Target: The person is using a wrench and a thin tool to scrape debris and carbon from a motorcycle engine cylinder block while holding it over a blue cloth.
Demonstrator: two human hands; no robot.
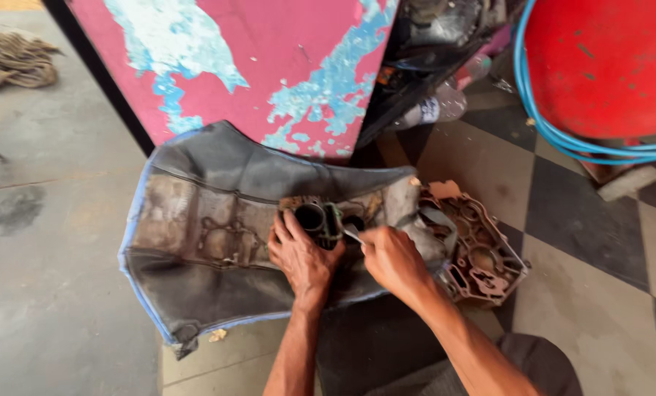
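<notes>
View from above of a person's two bare forearms reaching forward over a floor. The left hand (302, 257) rests on a dirty metal engine part with a round open bore (314, 218); its fingers (282, 224) curl up around the part's near left side, closed on it and steadying it, so the dark bore opening sits just beyond the fingertips. The right hand (392, 258) is closed into a loose fist around a thin, pale tool (353, 235), whose tip pokes out from the fingers toward the left and meets the right edge of the engine part. What kind of tool it is cannot be told. The two hands are close together, almost touching, with the part between and just above them.

The part sits on an upturned motorcycle seat (210, 220), grey and worn, with a blue rim, lying on the floor. Just to the right of the seat, touching its edge, lies a rusty brown engine crankcase cover (482, 253) with many recesses. Behind the seat stands a pink panel with peeling blue paint (269, 66). At top right is a red drum (606, 59) with a blue hose (555, 136) looped around it, and a clear plastic bottle (434, 108) lies near the panel. The floor (592, 271) on the right is chequered in dark and light tiles
</notes>
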